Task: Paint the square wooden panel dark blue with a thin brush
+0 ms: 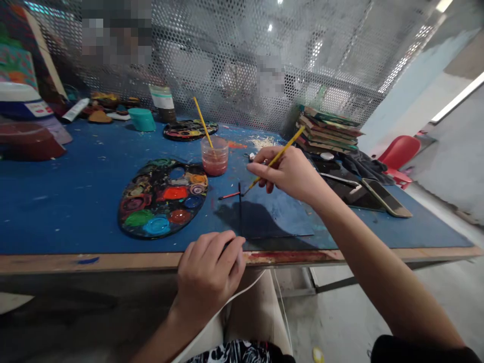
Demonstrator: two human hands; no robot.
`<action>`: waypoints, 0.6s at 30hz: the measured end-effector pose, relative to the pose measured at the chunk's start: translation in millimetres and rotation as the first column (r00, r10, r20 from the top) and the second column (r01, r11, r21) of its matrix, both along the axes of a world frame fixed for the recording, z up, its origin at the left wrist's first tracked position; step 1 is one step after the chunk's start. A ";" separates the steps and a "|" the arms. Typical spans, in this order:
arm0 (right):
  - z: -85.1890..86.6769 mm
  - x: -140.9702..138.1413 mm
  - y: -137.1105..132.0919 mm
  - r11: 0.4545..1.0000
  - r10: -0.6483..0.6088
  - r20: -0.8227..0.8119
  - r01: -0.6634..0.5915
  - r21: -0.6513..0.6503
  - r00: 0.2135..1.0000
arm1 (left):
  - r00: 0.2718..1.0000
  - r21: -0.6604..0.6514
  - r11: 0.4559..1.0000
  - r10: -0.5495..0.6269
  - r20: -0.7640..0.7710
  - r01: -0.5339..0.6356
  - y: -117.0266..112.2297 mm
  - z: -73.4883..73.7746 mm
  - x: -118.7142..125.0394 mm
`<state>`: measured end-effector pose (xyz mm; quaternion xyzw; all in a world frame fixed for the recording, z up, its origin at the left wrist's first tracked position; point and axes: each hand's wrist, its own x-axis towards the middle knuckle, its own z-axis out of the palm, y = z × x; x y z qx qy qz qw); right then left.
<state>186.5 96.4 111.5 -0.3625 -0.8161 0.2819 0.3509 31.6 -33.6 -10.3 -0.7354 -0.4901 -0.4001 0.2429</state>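
My right hand [285, 169] is closed round a slim yellow paintbrush [282, 154], its dark tip low over the upper left part of a blue painted canvas [287, 214]. By that tip, a thin red-and-black strip [230, 195] meets the canvas's dark left edge. At the table's front edge rests my left hand [214, 269], fingers curled together. A dark bit shows between them, but what they hold, if anything, is hidden. Left of the canvas lies a paint palette [151, 196] with red, green, blue and brown paints. Behind it stands a cup of pinkish water [215, 159] with another yellow brush [203, 121] in it.
A second palette [177, 132], a teal cup [142, 120] and a labelled jar [162, 103] stand at the back. Stacked books [328, 133], a phone [385, 197] and a dark tablet [351, 196] are on the right. A perforated metal screen [227, 65] rises behind the blue table.
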 end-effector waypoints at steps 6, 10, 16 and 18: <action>-1.1 6.7 -10.8 0.965 0.153 0.084 -0.131 -0.225 0.985 | 0.999 -0.029 0.999 -0.030 0.045 0.031 -2.1 0.8 0.9; 4.7 10.0 -6.9 0.935 0.185 0.098 -0.144 -0.325 0.978 | 0.998 -0.035 0.999 -0.025 0.062 0.027 -4.5 -0.2 1.5; -4.1 5.8 4.0 0.991 -0.097 0.101 0.087 0.097 0.990 | 0.997 -0.067 0.997 -0.018 0.080 0.024 -7.8 -2.8 2.8; -5.4 5.3 1.6 0.999 -0.030 0.117 0.034 -0.035 0.993 | 0.996 -0.069 0.997 -0.018 0.087 0.024 -8.2 -3.4 3.0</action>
